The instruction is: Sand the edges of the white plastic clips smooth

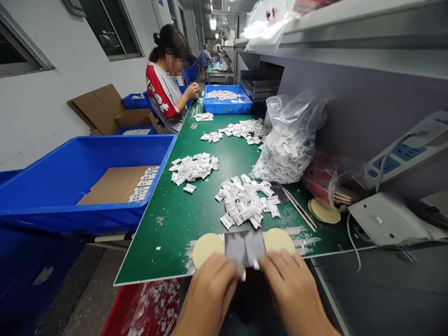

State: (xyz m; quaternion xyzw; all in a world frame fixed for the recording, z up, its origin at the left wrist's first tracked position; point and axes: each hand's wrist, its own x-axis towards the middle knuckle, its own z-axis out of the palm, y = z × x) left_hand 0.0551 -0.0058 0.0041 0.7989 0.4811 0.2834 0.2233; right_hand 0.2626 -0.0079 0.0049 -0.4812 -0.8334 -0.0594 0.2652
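Observation:
At the table's front edge my left hand is closed, with a small white bit showing at its blurred fingertips. Another white bit shows at the fingertips of my right hand, also closed. A dark flat plate lies just beyond both hands. On its left is a round cream pad, partly behind my left fingers; a second cream pad is on the right. Behind them is a heap of small white plastic parts. Metal tweezers rest to its right.
More white parts are heaped farther back on the green table. A clear bag of parts stands right. A large blue bin is left, a red bin below. A co-worker sits beyond, near a blue tray.

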